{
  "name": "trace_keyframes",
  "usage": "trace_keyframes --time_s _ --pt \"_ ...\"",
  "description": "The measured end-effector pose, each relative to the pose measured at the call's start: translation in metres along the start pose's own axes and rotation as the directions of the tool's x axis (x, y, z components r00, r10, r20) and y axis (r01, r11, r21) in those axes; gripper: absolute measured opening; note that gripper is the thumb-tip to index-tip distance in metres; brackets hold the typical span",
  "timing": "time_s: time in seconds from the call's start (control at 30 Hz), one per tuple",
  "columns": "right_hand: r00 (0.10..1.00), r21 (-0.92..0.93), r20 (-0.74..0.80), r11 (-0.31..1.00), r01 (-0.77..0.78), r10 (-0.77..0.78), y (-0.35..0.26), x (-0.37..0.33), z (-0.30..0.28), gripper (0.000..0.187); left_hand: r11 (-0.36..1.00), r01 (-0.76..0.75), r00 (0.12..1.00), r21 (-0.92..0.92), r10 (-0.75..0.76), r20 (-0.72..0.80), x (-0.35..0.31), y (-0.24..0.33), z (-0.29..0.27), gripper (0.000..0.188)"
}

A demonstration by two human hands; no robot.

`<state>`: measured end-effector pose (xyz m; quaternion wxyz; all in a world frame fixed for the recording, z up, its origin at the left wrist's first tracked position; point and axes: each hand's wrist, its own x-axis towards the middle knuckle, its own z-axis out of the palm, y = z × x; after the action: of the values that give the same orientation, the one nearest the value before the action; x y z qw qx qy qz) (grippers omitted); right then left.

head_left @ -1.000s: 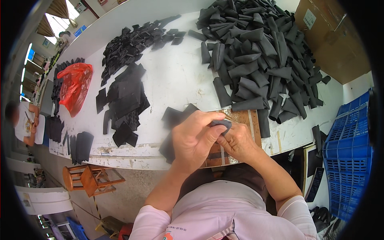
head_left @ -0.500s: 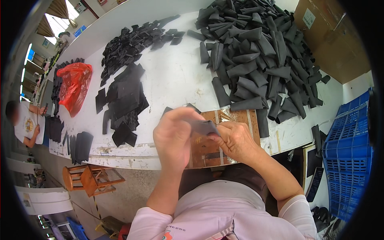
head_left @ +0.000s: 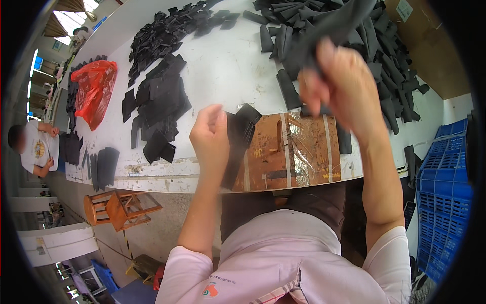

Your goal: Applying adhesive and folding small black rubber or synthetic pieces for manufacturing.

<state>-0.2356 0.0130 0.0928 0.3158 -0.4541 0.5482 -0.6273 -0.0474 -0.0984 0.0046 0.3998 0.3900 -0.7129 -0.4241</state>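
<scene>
My right hand (head_left: 344, 83), smeared a little by motion, is raised over the right side of the table. Its fingers are closed around a dark grey tube-shaped piece (head_left: 331, 28) that points up toward the big heap of similar tubes (head_left: 286, 43). On the left, my left hand (head_left: 209, 133) has its thumb and curled fingers pressed together at the left edge of a flat black piece (head_left: 235, 137). That piece lies over the left part of a brown wooden board (head_left: 263, 157) at the table's front edge; its lower end is blurred.
Flat black pieces lie in a pile (head_left: 159, 106) left of centre, with smaller ones (head_left: 159, 43) behind. A red plastic bag (head_left: 95, 93) is at far left. A cardboard box (head_left: 430, 50) and blue crate (head_left: 445, 197) stand right. A wooden stool (head_left: 121, 209) and another person (head_left: 39, 147) are left.
My hands have parted: the right has gone up and right with the tube-shaped piece, while the left has moved slightly up to the flat black piece. More of the board shows.
</scene>
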Motion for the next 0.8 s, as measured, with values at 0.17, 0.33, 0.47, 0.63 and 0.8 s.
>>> trace_keyframes --time_s 0.17,0.33,0.47,0.63,0.8 --pt "0.951 -0.232 -0.305 0.973 -0.019 -0.055 0.019 -0.015 0.006 0.045 0.725 -0.129 0.972 0.676 0.228 -0.059 0.02 -0.084 0.001 0.024" --pt "0.972 -0.206 -0.145 0.955 -0.215 0.188 0.039 -0.085 0.036 0.035 0.767 -0.063 0.994 0.639 -0.012 0.113 0.042 -0.1 -0.005 0.01" --pt "0.997 -0.319 -0.054 0.945 -0.076 0.062 0.04 -0.098 0.061 0.023 0.833 -0.157 0.987 0.531 0.148 0.059 0.039 -0.086 -0.016 0.007" --pt "0.846 -0.646 0.151 0.597 0.476 -0.512 0.016 -0.087 0.079 0.019 0.913 -0.378 0.919 0.155 0.35 0.178 0.007 0.003 -0.045 0.007" --pt "0.92 -0.536 0.077 0.762 0.364 -0.386 0.008 -0.078 0.083 0.021 0.918 -0.277 0.815 -0.285 0.382 0.436 -0.043 0.046 -0.059 0.007"
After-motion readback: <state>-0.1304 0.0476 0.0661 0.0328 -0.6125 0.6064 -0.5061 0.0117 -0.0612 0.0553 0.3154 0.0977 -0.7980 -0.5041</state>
